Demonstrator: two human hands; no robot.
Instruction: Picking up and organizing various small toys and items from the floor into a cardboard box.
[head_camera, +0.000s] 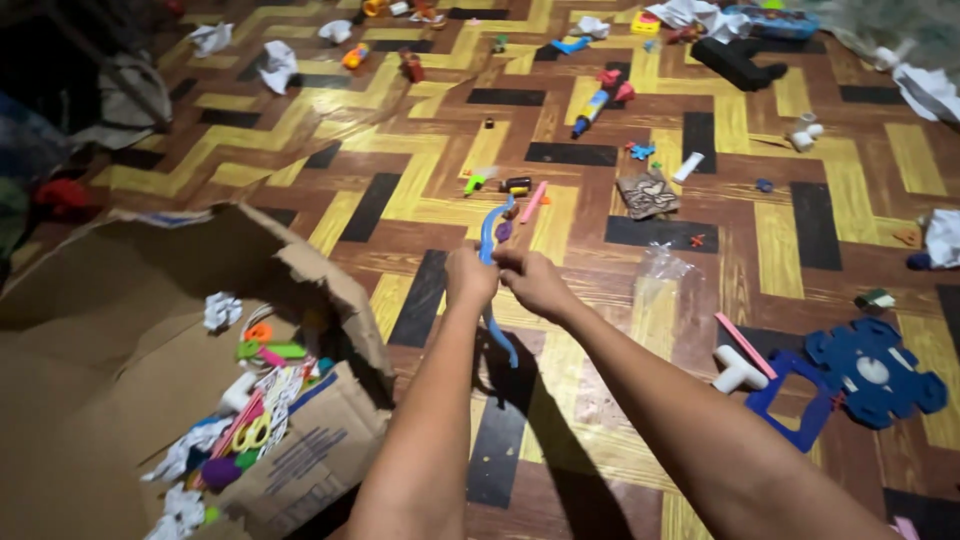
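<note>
I see left hand (470, 277) and right hand (533, 281) both clamped on a blue bendy strip (487, 240), fingers curled tight, above the open cardboard box (330, 440) of toys.

The 2 hands, left hand (470, 277) and right hand (535, 283), meet side by side on a bendy strip (488, 240). A box (330, 440) sits to their left with toys (255, 395) in it. A puzzle piece (875, 372) lies far right. A rocket toy (600, 100) lies behind.
</note>
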